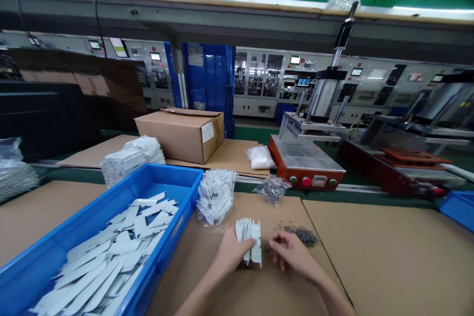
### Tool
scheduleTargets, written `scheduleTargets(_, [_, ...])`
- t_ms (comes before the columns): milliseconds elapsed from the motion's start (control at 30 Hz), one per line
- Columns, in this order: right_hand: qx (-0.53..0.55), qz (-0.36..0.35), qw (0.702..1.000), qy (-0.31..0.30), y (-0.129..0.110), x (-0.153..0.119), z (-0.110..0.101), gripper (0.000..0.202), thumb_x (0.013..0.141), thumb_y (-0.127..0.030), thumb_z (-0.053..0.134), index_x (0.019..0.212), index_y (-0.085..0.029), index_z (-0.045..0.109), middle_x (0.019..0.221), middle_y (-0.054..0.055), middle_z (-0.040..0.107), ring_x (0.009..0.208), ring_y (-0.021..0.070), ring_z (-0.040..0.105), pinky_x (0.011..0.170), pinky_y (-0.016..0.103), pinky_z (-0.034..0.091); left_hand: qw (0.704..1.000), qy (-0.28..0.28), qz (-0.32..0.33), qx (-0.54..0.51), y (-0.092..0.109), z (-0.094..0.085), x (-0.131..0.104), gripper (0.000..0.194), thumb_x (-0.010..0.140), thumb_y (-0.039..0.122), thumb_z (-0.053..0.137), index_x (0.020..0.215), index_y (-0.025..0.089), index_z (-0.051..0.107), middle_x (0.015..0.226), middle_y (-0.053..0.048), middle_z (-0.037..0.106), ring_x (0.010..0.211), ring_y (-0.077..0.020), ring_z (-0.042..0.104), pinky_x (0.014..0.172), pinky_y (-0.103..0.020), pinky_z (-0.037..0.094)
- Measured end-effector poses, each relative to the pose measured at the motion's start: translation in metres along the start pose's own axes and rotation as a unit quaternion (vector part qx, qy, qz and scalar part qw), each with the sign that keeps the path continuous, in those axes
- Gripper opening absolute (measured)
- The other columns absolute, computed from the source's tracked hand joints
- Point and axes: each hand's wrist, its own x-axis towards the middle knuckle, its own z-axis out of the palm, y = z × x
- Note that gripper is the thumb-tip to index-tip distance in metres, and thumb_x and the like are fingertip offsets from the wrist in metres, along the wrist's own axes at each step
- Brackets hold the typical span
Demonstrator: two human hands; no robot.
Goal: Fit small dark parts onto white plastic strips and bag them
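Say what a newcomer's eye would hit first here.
The long blue bin at lower left, strewn with flat white parts. Then the hands, low and just right of centre: the left hand grips a white stack, the right hand is beside small dark bits. Behind, to the right, stands a red-based press.

The left forearm [203, 285] lies slanted from the bottom edge of the frame up to the right, and the right forearm [326, 285] slants up to the left. The left hand [230, 249], at the lower centre, is bent in a grip, with its thumb [247, 245] stretched rightward. The right hand [292, 252], near it on the right, has curled fingers [277, 256].
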Motion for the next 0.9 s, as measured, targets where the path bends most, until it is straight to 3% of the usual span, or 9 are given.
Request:
scheduleTargets(67, [-0.045,0.012,0.999,0.025,0.006,-0.002,-0.012,0.014,0.070,-0.032,0.052,0.071,-0.018,0.052,0.047,-0.007,0.051,0.027,0.0059,0.042,0.023,0.013,0.026,0.998,-0.017,-0.001,0.065,-0.001,-0.007,0.002,0.017,0.053,0.009,0.057,0.069,0.014,0.059,0.059,0.001,0.061,0.055,-0.0141,0.055,0.048,-0.020,0.039])
scheduleTargets(233, [-0.149,0.037,0.988,-0.010,0.011,-0.010,-0.028,0.011,0.063,-0.019,0.054,0.069,-0.018,0.063,0.043,-0.005,0.054,0.028,0.0063,0.043,0.023,0.013,0.026,0.984,0.010,0.000,0.178,-0.002,-0.021,0.003,0.010,0.051,0.009,0.057,0.060,0.014,0.056,0.048,0.004,0.052,0.044,-0.0113,0.048,0.041,-0.018,0.030])
scheduleTargets(367, [-0.173,-0.035,0.984,-0.004,0.010,-0.010,-0.022,0.013,0.058,-0.012,0.056,0.061,-0.019,0.066,0.054,-0.001,0.061,0.034,0.0064,0.046,0.030,0.014,0.031,0.983,0.048,0.068,0.164,0.001,-0.021,0.004,0.013,0.059,0.020,0.059,0.071,0.015,0.058,0.060,0.001,0.058,0.058,-0.0147,0.052,0.052,-0.020,0.036])
scheduleTargets(467, [-0.168,-0.074,0.983,-0.004,0.007,-0.007,-0.015,0.014,0.058,-0.009,0.055,0.057,-0.019,0.065,0.051,-0.002,0.060,0.043,0.0088,0.050,0.039,0.016,0.036,0.990,0.034,0.083,0.113,0.006,-0.015,0.001,0.017,0.063,0.023,0.057,0.078,0.015,0.057,0.066,0.000,0.061,0.063,-0.0163,0.054,0.058,-0.022,0.039])
scheduleTargets(600, [0.024,-0.048,0.999,-0.004,-0.003,-0.004,-0.003,0.005,0.062,-0.019,0.061,0.067,-0.018,0.060,0.056,-0.003,0.057,0.047,0.0096,0.049,0.044,0.019,0.039,0.994,-0.043,0.095,0.016,0.020,-0.005,-0.012,0.020,0.061,0.021,0.061,0.079,0.014,0.056,0.070,-0.003,0.063,0.066,-0.0164,0.057,0.061,-0.022,0.042])
scheduleTargets(700, [0.192,-0.011,0.981,-0.017,-0.012,-0.005,0.009,0.016,0.064,-0.027,0.064,0.073,-0.017,0.055,0.060,-0.003,0.054,0.048,0.0077,0.047,0.045,0.018,0.038,0.989,-0.083,0.120,-0.015,0.028,0.001,-0.021,0.016,0.063,0.022,0.059,0.076,0.013,0.058,0.072,-0.004,0.063,0.066,-0.0156,0.057,0.061,-0.022,0.042])
scheduleTargets(900, [0.318,0.029,0.945,-0.065,-0.013,-0.009,0.028,0.020,0.063,-0.023,0.068,0.075,-0.018,0.053,0.067,-0.003,0.053,0.052,0.0059,0.046,0.050,0.017,0.039,0.991,-0.070,0.112,-0.030,0.028,0.003,-0.020,0.015,0.061,0.020,0.062,0.073,0.014,0.056,0.066,-0.001,0.060,0.063,-0.0143,0.054,0.057,-0.020,0.040])
